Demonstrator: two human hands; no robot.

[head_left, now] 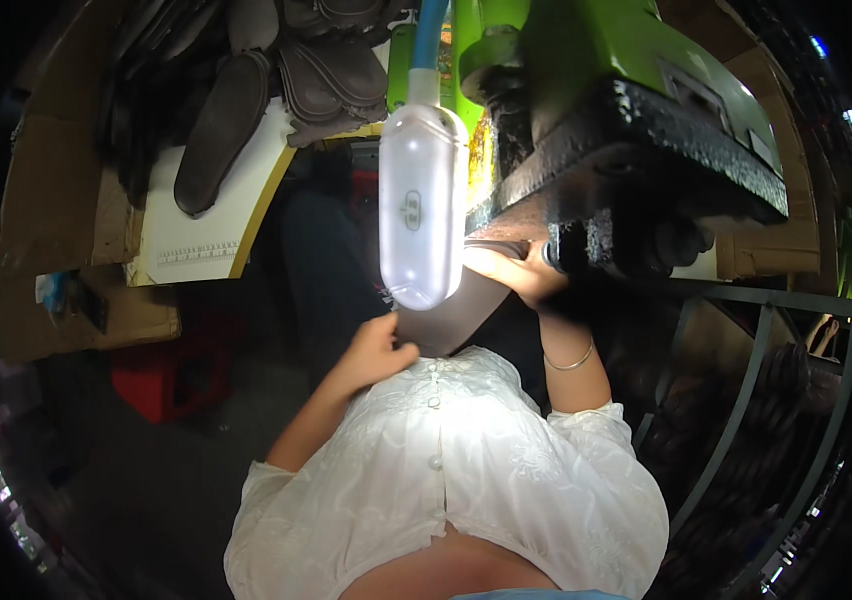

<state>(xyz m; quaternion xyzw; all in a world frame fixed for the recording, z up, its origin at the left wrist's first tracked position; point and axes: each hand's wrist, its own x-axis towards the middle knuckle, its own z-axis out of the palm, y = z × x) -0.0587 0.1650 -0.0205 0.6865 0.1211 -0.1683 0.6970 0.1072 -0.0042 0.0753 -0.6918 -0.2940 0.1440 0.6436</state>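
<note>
A smooth grey shoe sole (pixel 446 325) slants between my hands, its far end close under the green machine (pixel 636 110). My left hand (pixel 376 352) is closed at the sole's near left end, with the thumb along its edge. Higher up, my right hand (pixel 516 275) grips the far part of the sole beside the machine's dark lower parts, its thumb stretched across the top. A glowing white lamp (pixel 423 205) hangs in front and hides the middle left of the sole and some of my fingers.
Similar dark grey soles (pixel 226 130) lie piled on a pale board (pixel 181 235) with a ruler scale, at the far left. Cardboard (pixel 61 210) edges that side. A red stool (pixel 171 375) stands on the floor. To the right is a metal rack (pixel 746 390) with dark items.
</note>
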